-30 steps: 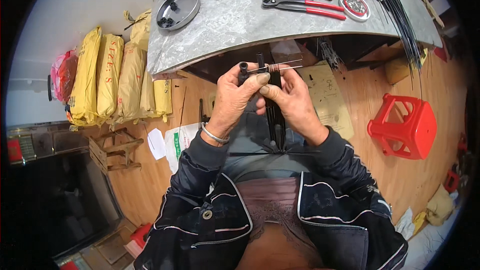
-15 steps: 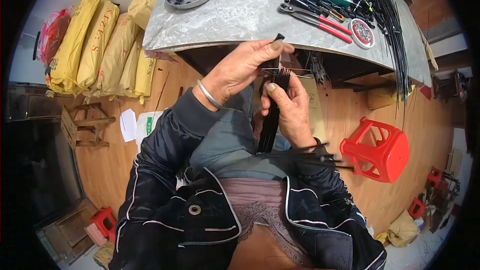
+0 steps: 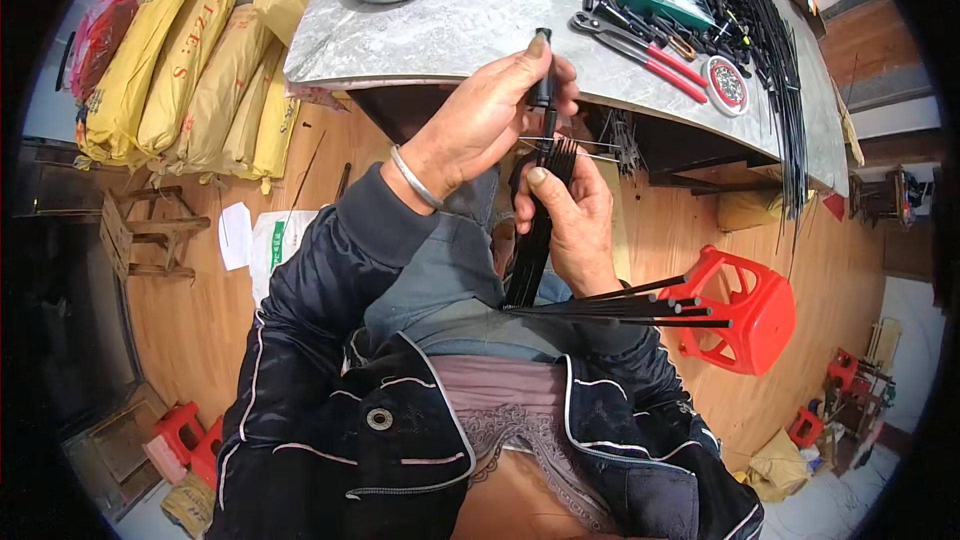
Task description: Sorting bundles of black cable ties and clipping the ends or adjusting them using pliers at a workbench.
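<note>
The right-hand grip point(image 3: 580, 225) clamps the black rod bundle point(image 3: 530, 258), keeping it gathered; above the bundle, the left-hand grip point(image 3: 485, 118) pinches a black tube point(image 3: 542, 92).

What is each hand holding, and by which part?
Left hand: a black tube, near its top. Right hand: black rods, just below their upper ends.

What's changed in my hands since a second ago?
Your left hand moved from beside your right hand to above it, gripping a black tube; I can't tell whether it's the same tube. The lower ends of the black rods now stick out over your right sleeve. Your right hand still holds the rods.
</note>
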Demonstrator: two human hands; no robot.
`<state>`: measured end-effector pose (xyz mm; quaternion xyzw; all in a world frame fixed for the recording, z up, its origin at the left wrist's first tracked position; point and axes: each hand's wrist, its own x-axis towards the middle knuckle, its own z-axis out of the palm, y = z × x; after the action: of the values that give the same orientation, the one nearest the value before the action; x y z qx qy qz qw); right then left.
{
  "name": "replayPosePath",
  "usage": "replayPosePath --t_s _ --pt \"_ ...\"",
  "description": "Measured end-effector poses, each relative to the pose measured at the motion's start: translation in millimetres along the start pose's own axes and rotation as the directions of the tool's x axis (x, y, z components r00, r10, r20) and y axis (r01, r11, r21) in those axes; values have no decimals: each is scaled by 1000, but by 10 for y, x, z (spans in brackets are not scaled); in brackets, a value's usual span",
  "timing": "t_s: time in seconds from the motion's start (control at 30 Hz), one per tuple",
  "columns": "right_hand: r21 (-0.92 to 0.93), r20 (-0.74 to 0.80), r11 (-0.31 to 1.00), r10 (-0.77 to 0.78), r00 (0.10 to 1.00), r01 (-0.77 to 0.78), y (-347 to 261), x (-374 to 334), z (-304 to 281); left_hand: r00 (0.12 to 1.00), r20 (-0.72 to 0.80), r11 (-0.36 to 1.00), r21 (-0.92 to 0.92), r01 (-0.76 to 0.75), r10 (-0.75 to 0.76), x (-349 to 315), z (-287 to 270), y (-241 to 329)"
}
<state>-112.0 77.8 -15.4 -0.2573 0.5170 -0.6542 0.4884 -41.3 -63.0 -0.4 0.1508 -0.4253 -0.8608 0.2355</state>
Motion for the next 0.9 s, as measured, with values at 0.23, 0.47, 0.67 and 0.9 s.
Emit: replayPosePath --t_s 0.23,0.47,0.67,0.9 --pt "39 8 999 16 1000 -17 26 15 27 999 5 996 70 -51 51 14 66 14" --pt "47 4 999 14 1000 -14 22 18 26 999 37 999 29 30 -31 -67 104 63" --pt "67 -4 998 -2 1000 2 69 24 -12 997 73 960 279 14 -35 -102 35 9" --pt "96 37 995 10 999 -14 42 10 -15 999 22 973 227 -28 23 -57 -17 -50"
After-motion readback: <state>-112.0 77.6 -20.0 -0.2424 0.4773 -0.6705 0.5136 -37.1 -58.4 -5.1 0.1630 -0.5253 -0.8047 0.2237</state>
